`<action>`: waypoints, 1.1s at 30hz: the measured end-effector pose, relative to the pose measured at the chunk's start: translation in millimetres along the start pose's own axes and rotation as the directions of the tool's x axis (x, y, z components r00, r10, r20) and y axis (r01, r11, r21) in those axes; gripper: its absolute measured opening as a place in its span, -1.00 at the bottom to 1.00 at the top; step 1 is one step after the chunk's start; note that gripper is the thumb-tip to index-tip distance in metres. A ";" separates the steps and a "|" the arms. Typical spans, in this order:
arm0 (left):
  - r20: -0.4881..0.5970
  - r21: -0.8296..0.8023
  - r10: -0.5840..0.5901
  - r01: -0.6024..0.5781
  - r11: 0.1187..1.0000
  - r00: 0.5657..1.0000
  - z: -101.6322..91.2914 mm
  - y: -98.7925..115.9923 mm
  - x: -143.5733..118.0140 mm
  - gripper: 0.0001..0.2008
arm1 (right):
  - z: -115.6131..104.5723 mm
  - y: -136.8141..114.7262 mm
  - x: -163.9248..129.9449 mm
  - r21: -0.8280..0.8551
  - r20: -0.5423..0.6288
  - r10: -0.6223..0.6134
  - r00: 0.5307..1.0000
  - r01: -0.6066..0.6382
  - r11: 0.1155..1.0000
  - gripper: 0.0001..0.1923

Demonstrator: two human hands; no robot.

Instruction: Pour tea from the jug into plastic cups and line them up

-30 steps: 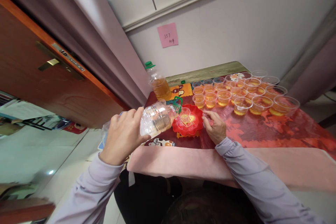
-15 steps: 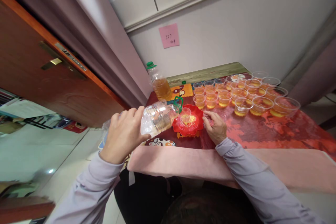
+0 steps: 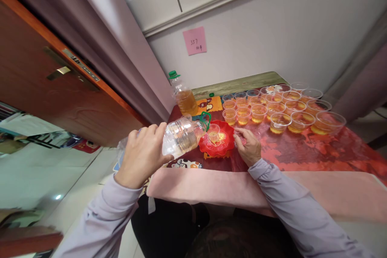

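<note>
A pink note (image 3: 194, 40) on the wall, upper centre of the frame, reads "357"; the marks beneath the number are too small to read. The tilted bottle (image 3: 180, 136) at centre carries no readable label. The left hand (image 3: 141, 155) wraps around its base, fingers pressed to the plastic, the mouth directed at a small cup (image 3: 213, 132) standing in the red dish (image 3: 225, 145). Any stream between mouth and cup is hard to make out. The right hand (image 3: 248, 146) rests on the tablecloth (image 3: 314, 151) just right of the dish, fingers loosely curled, holding nothing. Filled cups (image 3: 279, 109) crowd the table's far right; a second bottle (image 3: 183, 96) stands upright behind. Open cloth lies at right of the hand. The table's near edge hides the lap.
</note>
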State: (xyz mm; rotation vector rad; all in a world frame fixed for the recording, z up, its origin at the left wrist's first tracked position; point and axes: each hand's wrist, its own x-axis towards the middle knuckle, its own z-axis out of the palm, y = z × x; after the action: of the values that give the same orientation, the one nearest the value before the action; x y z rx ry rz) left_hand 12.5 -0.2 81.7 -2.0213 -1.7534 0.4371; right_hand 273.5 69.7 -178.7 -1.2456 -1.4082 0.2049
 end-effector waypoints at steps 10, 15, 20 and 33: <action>-0.008 -0.007 -0.005 0.005 1.000 1.000 0.4 0.7 -0.5 -0.28 | -0.2 -1.3 0.2 -0.001 0.002 0.007 1.000 -0.007 1.000 -0.73; -0.004 -0.019 -0.009 0.008 1.000 1.000 -1.2 0.9 -0.1 -0.25 | -0.2 0.1 -0.1 0.001 0.004 0.001 1.000 -0.001 1.000 -0.73; 0.016 0.005 -0.013 0.013 1.000 1.000 -3.5 1.7 0.0 -0.25 | 0.1 1.1 -0.5 -0.001 0.003 0.003 1.000 -0.003 1.000 -0.73; 0.017 -0.002 -0.002 0.002 1.000 1.000 -2.9 2.4 -0.3 -0.25 | 0.5 1.4 -0.3 0.005 0.003 0.006 1.000 -0.006 1.000 -0.72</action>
State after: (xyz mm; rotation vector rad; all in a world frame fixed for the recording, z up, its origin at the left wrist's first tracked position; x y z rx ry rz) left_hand 16.0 -1.1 83.0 -2.0223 -1.7666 0.4534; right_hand 273.7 70.4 -180.1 -1.2462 -1.4060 0.2147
